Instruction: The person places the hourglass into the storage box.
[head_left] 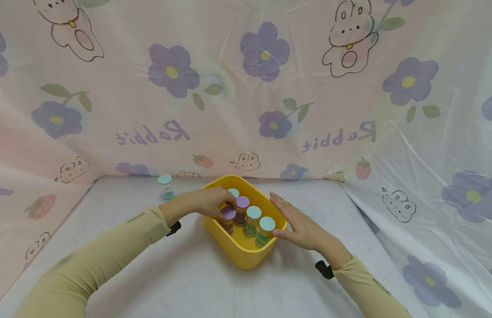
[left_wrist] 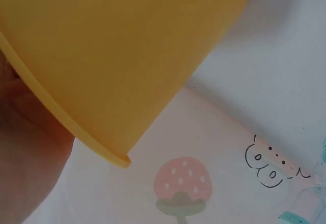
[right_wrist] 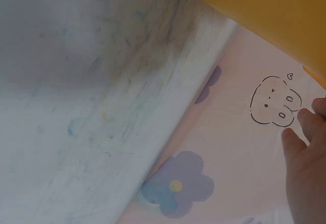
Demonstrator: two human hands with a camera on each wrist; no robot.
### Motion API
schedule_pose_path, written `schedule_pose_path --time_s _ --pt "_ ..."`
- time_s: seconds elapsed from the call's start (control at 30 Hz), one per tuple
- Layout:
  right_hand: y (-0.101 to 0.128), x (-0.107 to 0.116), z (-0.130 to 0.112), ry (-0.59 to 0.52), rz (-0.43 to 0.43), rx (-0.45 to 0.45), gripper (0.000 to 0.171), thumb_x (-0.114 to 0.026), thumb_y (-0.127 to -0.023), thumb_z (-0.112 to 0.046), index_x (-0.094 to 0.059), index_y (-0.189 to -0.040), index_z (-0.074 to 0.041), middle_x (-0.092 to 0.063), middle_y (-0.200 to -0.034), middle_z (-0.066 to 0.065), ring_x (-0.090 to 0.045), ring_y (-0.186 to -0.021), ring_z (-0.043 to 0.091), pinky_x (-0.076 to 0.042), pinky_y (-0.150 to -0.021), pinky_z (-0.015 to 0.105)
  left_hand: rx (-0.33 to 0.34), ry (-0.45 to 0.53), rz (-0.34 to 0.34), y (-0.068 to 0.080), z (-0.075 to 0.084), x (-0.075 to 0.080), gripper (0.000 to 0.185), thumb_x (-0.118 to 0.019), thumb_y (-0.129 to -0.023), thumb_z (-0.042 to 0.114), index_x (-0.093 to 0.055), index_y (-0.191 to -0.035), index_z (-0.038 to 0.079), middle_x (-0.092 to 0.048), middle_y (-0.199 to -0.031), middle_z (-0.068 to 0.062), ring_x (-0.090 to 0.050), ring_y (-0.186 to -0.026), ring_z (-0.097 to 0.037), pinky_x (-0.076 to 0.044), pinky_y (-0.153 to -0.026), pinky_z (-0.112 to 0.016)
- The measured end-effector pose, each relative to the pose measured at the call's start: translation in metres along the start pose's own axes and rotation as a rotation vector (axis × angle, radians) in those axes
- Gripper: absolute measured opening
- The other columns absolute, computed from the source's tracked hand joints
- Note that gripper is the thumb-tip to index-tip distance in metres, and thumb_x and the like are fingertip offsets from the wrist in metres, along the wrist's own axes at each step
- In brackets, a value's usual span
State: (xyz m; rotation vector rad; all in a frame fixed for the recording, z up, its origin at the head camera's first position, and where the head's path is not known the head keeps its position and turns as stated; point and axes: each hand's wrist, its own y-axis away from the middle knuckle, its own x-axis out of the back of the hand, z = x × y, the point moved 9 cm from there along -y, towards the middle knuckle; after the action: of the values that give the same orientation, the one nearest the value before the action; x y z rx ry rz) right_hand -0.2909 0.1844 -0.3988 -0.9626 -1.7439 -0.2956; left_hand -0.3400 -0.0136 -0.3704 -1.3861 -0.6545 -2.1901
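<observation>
Left hand point(head_left: 208, 201), centre of the head view: reaching over the rim of the yellow tub point(head_left: 246, 258), fingers curled round the purple-lidded jar point(head_left: 228, 218) inside. Right hand point(head_left: 299, 223), right of centre: flat, fingers straight, resting against the tub's right rim. Inside the tub: further jars with purple point(head_left: 242, 210) and teal lids point(head_left: 266, 229). Upper left on the tabletop point(head_left: 190, 282): one teal-lidded jar point(head_left: 166, 186), well apart.

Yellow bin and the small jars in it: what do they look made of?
Yellow bin: likely matte plastic, one even colour, rounded corners, thin moulded rim. Jars: clear walls, glass or plastic, cannot tell which; flat pastel lids look like matte plastic.
</observation>
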Motion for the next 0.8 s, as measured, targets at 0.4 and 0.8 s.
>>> schedule_pose_path --time_s 0.4,0.8 --pt "-0.001 0.0 -0.001 0.004 0.005 0.009 0.09 -0.064 -0.101 -0.05 -0.018 -0.167 -0.011 -0.014 -0.174 0.004 -0.02 -0.158 0.031 -0.026 -0.124 0.06 0.003 0.005 -0.004 0.001 -0.003 0.001 0.029 -0.084 -0.087 0.009 -0.074 -0.114 0.012 -0.068 -0.099 0.006 -0.059 -0.091 -0.017 -0.053 -0.084 -0.027" --pt "0.001 0.0 -0.002 -0.004 -0.001 -0.01 0.09 -0.066 -0.1 -0.047 -0.016 -0.168 -0.016 -0.013 -0.175 0.002 -0.02 -0.158 0.031 -0.026 -0.124 0.06 -0.005 0.044 0.145 0.02 -0.012 0.02 0.033 -0.076 -0.093 0.012 -0.072 -0.125 0.007 -0.069 -0.125 -0.007 -0.063 -0.11 -0.023 -0.055 -0.101 -0.04"
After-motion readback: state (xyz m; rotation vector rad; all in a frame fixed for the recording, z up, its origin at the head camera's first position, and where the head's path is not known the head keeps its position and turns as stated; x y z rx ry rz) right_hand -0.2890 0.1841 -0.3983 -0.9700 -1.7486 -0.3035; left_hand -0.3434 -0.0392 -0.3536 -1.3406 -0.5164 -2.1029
